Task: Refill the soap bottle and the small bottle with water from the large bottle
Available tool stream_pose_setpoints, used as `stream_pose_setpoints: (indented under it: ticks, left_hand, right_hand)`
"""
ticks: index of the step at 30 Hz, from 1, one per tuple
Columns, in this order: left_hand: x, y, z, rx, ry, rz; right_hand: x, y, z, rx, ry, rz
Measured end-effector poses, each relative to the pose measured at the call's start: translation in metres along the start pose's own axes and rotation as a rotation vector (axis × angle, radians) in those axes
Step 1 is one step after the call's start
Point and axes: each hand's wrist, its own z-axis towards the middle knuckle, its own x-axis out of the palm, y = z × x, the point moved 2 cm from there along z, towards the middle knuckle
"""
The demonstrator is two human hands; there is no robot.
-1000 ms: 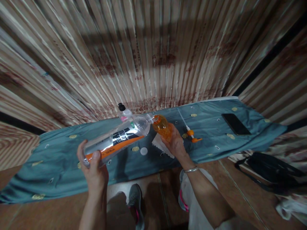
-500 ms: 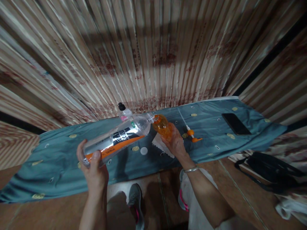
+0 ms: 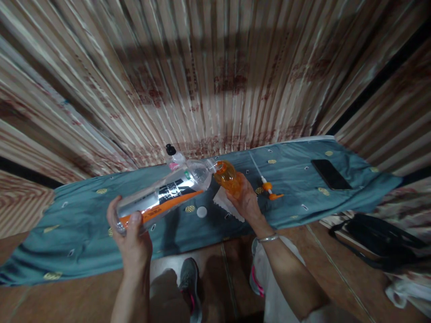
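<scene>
My left hand is wrapped round the base of a large clear plastic bottle with a silver, black and orange label. That bottle is tilted, its neck pointing right. My right hand grips a small orange see-through bottle, which leans with its mouth against the clear bottle's mouth. Whether liquid passes between them I cannot tell. To the right of my right hand lies an orange pump head with a long pale tube. Below the bottles are a round white cap and a piece of white paper, partly covered by my right hand.
A teal patterned cloth covers the long narrow surface. Behind the clear bottle stands a bottle with a black cap. A black phone lies at the right. On the floor at far right is a dark bag; a striped curtain hangs behind.
</scene>
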Motion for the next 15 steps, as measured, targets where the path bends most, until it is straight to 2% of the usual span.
stream_pose_setpoints:
  ticks: [15]
  left_hand:
    - [-0.0015, 0.0034, -0.0012, 0.047, 0.018, 0.006]
  right_hand:
    - [-0.0001, -0.0002, -0.0004, 0.027, 0.056, -0.046]
